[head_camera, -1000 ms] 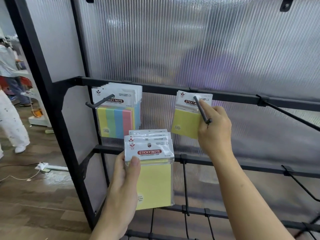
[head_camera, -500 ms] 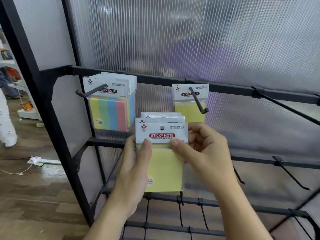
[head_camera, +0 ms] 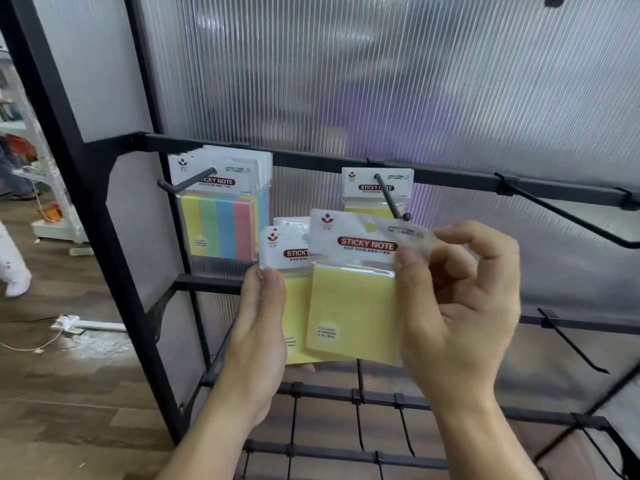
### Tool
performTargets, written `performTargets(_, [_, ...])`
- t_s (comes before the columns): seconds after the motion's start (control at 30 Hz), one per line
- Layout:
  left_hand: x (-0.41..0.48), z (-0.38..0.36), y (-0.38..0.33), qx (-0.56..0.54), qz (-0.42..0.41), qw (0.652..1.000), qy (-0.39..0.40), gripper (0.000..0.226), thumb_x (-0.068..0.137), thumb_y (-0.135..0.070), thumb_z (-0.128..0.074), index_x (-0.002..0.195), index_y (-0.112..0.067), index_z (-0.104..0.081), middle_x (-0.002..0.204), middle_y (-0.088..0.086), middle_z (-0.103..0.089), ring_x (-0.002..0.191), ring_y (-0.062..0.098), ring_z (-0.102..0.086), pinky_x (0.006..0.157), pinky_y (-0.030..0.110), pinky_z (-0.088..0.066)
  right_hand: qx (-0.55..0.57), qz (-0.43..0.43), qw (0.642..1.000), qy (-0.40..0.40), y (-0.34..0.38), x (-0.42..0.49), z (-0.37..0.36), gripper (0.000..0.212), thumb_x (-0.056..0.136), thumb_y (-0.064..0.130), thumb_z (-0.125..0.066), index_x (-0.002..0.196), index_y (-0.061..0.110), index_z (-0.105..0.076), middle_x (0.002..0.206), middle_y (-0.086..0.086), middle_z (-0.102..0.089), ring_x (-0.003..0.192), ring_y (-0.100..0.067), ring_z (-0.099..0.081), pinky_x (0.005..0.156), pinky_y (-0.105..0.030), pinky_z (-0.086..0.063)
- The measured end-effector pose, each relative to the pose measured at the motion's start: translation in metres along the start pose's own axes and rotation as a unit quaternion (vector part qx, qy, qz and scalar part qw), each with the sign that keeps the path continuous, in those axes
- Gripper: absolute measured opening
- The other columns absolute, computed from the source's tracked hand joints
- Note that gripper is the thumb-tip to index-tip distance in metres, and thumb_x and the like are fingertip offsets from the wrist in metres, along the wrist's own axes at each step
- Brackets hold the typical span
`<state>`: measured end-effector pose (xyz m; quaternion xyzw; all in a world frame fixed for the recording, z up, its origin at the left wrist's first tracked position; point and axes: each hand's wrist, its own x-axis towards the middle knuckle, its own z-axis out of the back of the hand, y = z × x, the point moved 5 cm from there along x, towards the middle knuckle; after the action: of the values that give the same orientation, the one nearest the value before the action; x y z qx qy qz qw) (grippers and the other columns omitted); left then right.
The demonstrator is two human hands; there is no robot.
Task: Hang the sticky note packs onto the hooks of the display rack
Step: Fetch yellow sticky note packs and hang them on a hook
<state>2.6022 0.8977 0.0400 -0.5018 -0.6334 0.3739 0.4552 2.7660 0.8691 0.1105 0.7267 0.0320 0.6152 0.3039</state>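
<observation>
**Ana:** Where is the pack in the head view?

**Ben:** The pack is in the middle of the frame, in front of the rack. It is yellow and stands nearly straight up, with its white card on top.

**Ana:** Who holds it?

**Ben:** The right hand pinches the top right corner of the card between thumb and fingers. Its other fingers curl loosely behind.

**Ana:** And the left hand?

**Ben:** It grips a stack of more yellow packs, with its thumb on the front. The pack covers part of the stack. The two hands are near each other but apart.

**Ana:** Where should the pack go?

**Ben:** Most likely on the hook just above it. That hook runs from the bar down and to the right in the frame. One hung pack is on it already.

**Ana:** What matters most?

**Ben:** The hole in the card. It sits just below and left of the hook's tip, very near. The right hand is the nearer one, so it would likely lift the pack up and right, then slide it back along the hook.

**Ana:** Anything else?

**Ben:** Colour packs hang on a left hook. A bare hook sticks out at the right.
</observation>
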Motion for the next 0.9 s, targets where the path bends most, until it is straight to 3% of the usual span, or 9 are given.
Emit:
performTargets(0.07, [-0.001, -0.001, -0.001, -0.004, 0.005, 1.000, -0.004, 0.063, 0.076, -0.066, -0.039, 0.129, -0.034, -0.050, 0.112, -0.005, -0.072, 0.095, 0.021, -0.071, 0.045, 0.033, -0.052, -0.005, 0.032, 0.999, -0.027, 0.004, 0.003, 0.006, 0.040, 0.090, 0.003, -0.058, 0.103, 0.039, -0.045, 0.071, 0.011, -0.058, 0.063, -0.003, -0.057, 0.058, -0.015, -0.043])
performTargets(0.2, [-0.002, -0.002, -0.006, 0.013, 0.003, 1.000, -0.007, 0.053, 0.077, -0.062, -0.036, 0.119, -0.035, -0.052, 0.096, -0.004, -0.074, 0.072, 0.019, -0.072, 0.039, 0.030, -0.048, -0.018, 0.033, 0.997, -0.069, 0.003, 0.007, 0.015, 0.038, 0.091, 0.002, -0.057, 0.104, 0.036, -0.045, 0.071, 0.015, -0.056, 0.059, -0.012, -0.056, 0.054, -0.027, -0.046])
performTargets(0.33, [-0.003, 0.000, -0.004, 0.035, -0.005, 0.999, -0.023, 0.046, 0.081, -0.061, -0.034, 0.114, -0.036, -0.053, 0.094, -0.007, -0.074, 0.075, 0.019, -0.072, 0.045, 0.034, -0.050, -0.092, 0.028, 0.994, -0.057, 0.000, 0.012, 0.018, 0.030, 0.090, 0.000, -0.055, 0.088, 0.029, -0.058, 0.066, 0.017, -0.057, 0.059, -0.001, -0.054, 0.056, -0.014, -0.041])
performTargets(0.47, [-0.005, 0.003, -0.005, 0.044, -0.002, 0.998, -0.035, 0.038, 0.084, -0.057, -0.032, 0.108, -0.038, -0.052, 0.085, -0.013, -0.073, 0.068, 0.013, -0.070, 0.041, 0.032, -0.051, -0.125, 0.007, 0.991, -0.042, -0.006, 0.015, 0.015, 0.023, 0.088, 0.004, -0.053, 0.091, 0.023, -0.066, 0.084, 0.022, -0.062, 0.073, 0.009, -0.059, 0.067, -0.007, -0.042])
performTargets(0.7, [-0.004, 0.016, -0.009, 0.043, -0.012, 0.997, -0.070, 0.040, 0.090, -0.054, -0.030, 0.118, -0.036, -0.053, 0.094, -0.014, -0.072, 0.080, 0.013, -0.070, 0.042, 0.026, -0.049, -0.188, -0.003, 0.982, -0.006, -0.032, 0.027, 0.003, 0.023, 0.086, -0.001, -0.053, 0.095, 0.007, -0.073, 0.083, 0.008, -0.063, 0.079, -0.003, -0.057, 0.073, -0.006, -0.041])
performTargets(0.9, [-0.006, 0.020, -0.014, 0.060, -0.025, 0.995, -0.072, 0.043, 0.089, -0.053, -0.029, 0.118, -0.031, -0.052, 0.086, -0.015, -0.072, 0.067, 0.012, -0.070, 0.037, 0.028, -0.048, -0.244, -0.007, 0.969, 0.037, -0.063, 0.046, -0.016, 0.030, 0.083, -0.002, -0.046, 0.102, 0.002, -0.069, 0.086, -0.005, -0.063, 0.078, -0.003, -0.048, 0.074, 0.002, -0.032])
